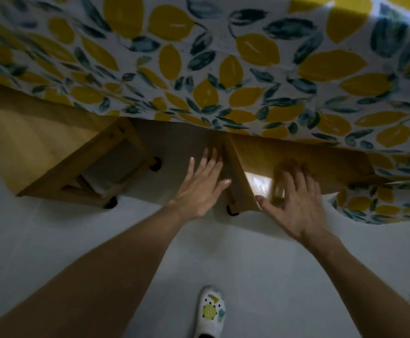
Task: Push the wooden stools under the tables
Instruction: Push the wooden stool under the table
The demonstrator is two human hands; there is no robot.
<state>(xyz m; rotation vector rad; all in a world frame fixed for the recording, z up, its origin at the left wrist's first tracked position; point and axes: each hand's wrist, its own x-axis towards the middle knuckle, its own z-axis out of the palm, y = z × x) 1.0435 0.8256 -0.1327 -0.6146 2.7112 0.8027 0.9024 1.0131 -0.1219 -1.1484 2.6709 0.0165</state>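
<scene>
A wooden stool [304, 159] sits partly under the table, its far side hidden by the lemon-print tablecloth [211, 62]. My right hand [294, 203] lies flat on the stool's seat near its front edge, fingers spread and blurred. My left hand [201, 184] is open with fingers apart against the stool's left side and corner. A second wooden stool [28, 152] stands to the left, its seat half under the cloth and its black-capped legs showing.
Pale grey floor [53, 240] fills the foreground. My foot in a white clog with a lemon charm [210, 313] stands at the bottom centre. The tablecloth hangs low at the right [379, 203], covering the table's edge.
</scene>
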